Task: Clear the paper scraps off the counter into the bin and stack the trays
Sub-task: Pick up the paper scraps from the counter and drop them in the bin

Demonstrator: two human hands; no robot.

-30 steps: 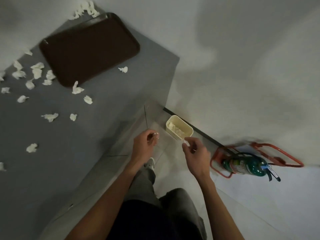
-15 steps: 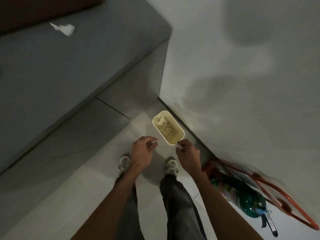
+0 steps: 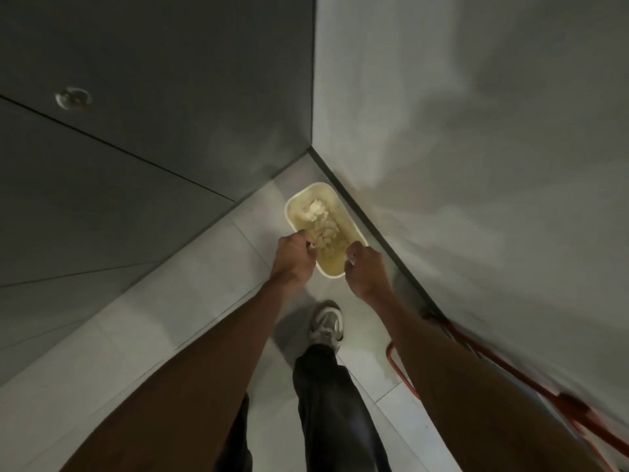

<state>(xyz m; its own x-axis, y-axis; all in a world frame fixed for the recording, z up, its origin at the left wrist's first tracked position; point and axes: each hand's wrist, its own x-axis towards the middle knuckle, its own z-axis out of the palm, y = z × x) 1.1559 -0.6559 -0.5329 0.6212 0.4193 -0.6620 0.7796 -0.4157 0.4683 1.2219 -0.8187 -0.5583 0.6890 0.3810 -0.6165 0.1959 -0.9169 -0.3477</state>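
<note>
Beside the grey counter front [image 3: 136,172], the left hand [image 3: 294,255] pinched a paper scrap [image 3: 311,246] over the near left rim of the cream bin [image 3: 342,212]. The bin stood in the floor corner, its long axis running away up-left. The right hand [image 3: 366,267] pinched a second paper scrap [image 3: 350,257] over the bin's near end. Both hands seemed placed so that letting go would be enough.

Grey cabinet [image 3: 136,172], pale wall [image 3: 476,124], tiled floor [image 3: 163,321] (dim).
</note>
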